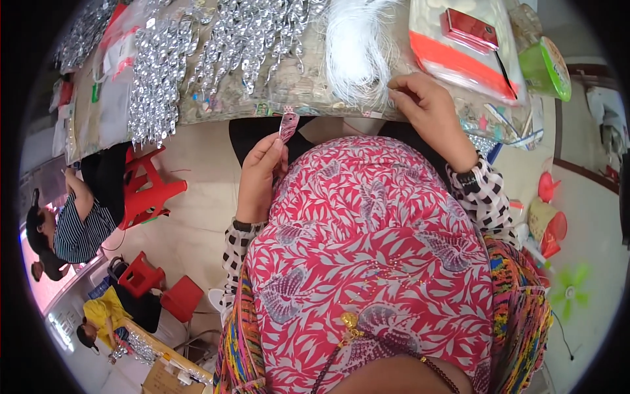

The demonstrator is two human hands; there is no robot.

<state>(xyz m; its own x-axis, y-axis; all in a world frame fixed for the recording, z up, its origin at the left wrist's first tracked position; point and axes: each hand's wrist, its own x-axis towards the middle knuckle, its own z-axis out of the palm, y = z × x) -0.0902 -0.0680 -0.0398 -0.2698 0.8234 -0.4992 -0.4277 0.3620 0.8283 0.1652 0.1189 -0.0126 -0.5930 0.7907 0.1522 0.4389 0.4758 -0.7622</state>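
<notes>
My left hand (262, 174) is closed, its thumb and fingers pinching a small shiny silver piece (287, 126) with a hole near its top. The piece stands just in front of the table's near edge and mirrors pink. Over the table, my right hand (430, 111) has its thumb and forefinger closed at the right edge of a loose bundle of white string (357, 56). Its fingertips seem to grip a strand, though the strand itself is too fine to follow. Strands of silver metallic pieces (252, 39) lie left of the bundle, some hanging toward me.
A patterned cloth covers the table (220, 108). A red phone (469, 29) rests on a clear plastic packet at the right, beside a green tub (548, 69). Red stools (147, 187) stand left. Two other people sit there, one in stripes (82, 226), one in yellow (105, 312).
</notes>
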